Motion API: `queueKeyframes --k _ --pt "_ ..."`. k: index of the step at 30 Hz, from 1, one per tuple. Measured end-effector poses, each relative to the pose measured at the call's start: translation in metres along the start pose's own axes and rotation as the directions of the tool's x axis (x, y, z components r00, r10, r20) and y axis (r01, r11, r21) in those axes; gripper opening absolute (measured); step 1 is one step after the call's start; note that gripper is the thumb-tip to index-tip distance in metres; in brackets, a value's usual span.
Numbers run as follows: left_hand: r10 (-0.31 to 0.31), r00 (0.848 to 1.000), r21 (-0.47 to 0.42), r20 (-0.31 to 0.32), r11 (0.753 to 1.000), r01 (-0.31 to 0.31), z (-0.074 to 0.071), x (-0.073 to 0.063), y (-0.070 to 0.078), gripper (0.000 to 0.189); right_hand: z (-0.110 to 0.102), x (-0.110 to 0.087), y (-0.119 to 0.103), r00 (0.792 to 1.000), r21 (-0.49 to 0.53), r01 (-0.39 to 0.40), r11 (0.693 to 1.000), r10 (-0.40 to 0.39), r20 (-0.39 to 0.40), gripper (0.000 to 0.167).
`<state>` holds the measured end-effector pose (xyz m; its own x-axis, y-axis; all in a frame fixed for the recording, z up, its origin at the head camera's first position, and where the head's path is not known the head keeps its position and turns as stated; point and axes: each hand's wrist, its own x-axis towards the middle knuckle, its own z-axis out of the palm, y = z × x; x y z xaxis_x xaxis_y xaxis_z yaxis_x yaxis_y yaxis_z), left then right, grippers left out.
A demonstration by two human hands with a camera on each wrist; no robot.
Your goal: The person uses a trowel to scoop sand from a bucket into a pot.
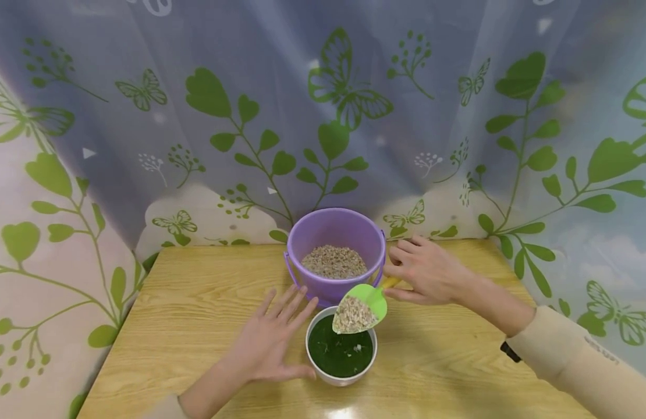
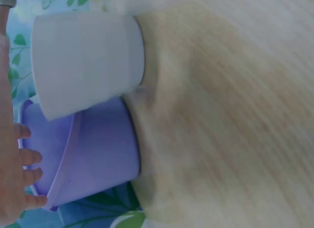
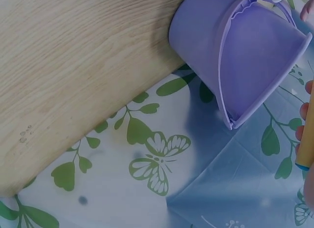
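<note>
My right hand [image 1: 425, 270] grips the yellow handle [image 3: 307, 132] of a toy shovel with a green blade [image 1: 376, 301]. A heap of pale, flaky grain [image 1: 354, 316] lies on the blade, over the far edge of a white bowl [image 1: 341, 381]. Dark green liquid [image 1: 333, 353] fills much of that bowl, and a few pale bits float on it. My left hand [image 1: 268, 343] spreads its fingers at the bowl's left side, holding nothing. Just behind the bowl stands a purple bucket [image 1: 323, 285] with more grain [image 1: 334, 263] in its bottom.
The wooden table [image 1: 208, 291] ends at the back against a curtain [image 1: 281, 145] printed with green leaves and butterflies. The bucket's purple handle [image 1: 291, 270] hangs down along its side. Similar printed cloth surrounds the table left and right.
</note>
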<state>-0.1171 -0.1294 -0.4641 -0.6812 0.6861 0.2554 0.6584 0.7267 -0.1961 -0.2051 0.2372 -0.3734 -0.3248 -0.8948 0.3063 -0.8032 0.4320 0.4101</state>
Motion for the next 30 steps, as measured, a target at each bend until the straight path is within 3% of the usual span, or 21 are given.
queueKeyframes --k 6,15,23,30 --pt "0.013 1.000 0.026 -0.021 1.000 -0.012 0.009 -0.003 0.008 0.119 0.004 -0.004 -0.004 1.000 -0.004 0.008 1.000 -0.008 0.011 0.038" --pt "0.004 1.000 0.001 0.023 1.000 -0.004 0.016 -0.005 0.015 0.116 0.009 -0.008 -0.009 1.000 -0.022 0.028 0.999 -0.027 0.011 0.038" --pt "-0.006 1.000 0.006 0.009 1.000 0.006 0.023 -0.002 0.017 0.115 0.017 -0.007 -0.013 0.999 -0.023 0.052 0.998 -0.052 -0.002 0.037" --pt "-0.016 1.000 0.009 0.012 1.000 0.016 0.026 0.000 0.019 0.113 0.022 -0.006 -0.015 0.998 -0.029 0.051 0.998 -0.050 0.028 0.046"
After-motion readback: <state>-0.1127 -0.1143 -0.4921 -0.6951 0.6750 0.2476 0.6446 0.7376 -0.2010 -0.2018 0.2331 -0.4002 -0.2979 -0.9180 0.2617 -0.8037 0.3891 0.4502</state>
